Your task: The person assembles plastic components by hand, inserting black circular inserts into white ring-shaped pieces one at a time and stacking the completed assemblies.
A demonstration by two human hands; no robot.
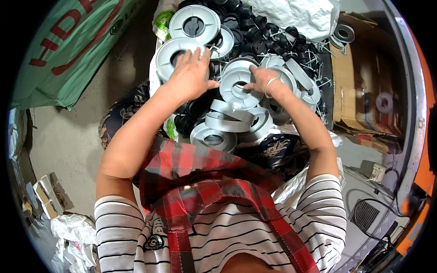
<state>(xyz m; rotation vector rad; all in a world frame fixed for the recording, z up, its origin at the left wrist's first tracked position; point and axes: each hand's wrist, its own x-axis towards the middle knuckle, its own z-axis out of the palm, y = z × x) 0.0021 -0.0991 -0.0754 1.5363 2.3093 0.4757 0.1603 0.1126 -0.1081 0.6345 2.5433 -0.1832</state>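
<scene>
My left hand (193, 75) lies over a grey plastic ring (165, 59) at the far left of the pile, its fingers stretched out and thumb apart. My right hand (265, 81) has its thumb at the centre hole of another grey ring (236, 94), with the index finger near the rim; its other fingers are partly hidden. More grey rings surround the hands: a wide one (194, 22) at the top, tilted ones (230, 120) nearer me, and one (213, 139) by my lap. Small black plastic caps (255, 38) and pale T-shaped pieces (314, 59) lie heaped beyond them.
A white plastic sack (291, 16) lies at the back. To the right stands an open cardboard box (368, 86) beside a grey machine with a cable (364, 214). A green woven sack (73, 54) is at the far left, and crumpled white bags (75, 232) lie at the lower left.
</scene>
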